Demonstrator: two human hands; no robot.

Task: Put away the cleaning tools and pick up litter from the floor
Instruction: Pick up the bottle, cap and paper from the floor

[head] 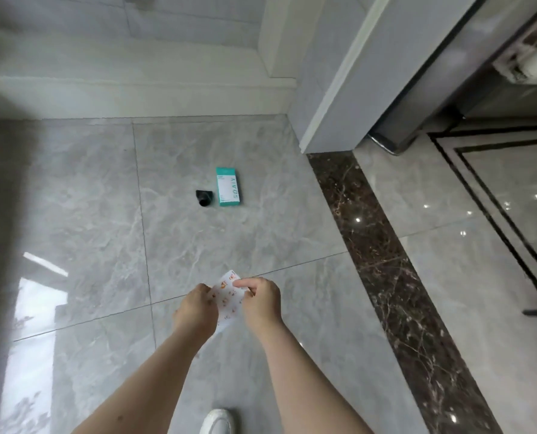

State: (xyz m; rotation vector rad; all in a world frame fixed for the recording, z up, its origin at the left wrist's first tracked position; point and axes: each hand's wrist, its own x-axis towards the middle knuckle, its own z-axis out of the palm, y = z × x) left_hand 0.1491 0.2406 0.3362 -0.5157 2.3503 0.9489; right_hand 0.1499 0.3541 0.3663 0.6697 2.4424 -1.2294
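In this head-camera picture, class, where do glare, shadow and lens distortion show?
Head view: bright glare patches on the glossy grey marble floor at lower left and small sparkles at right; dark blurred shadow along the left edge; wide-angle lens bends the white door frame.

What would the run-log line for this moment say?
hands: left hand and right hand hold printed wrapper | floor: teal box beside black cap, both unpicked | stage: litter pickup underway
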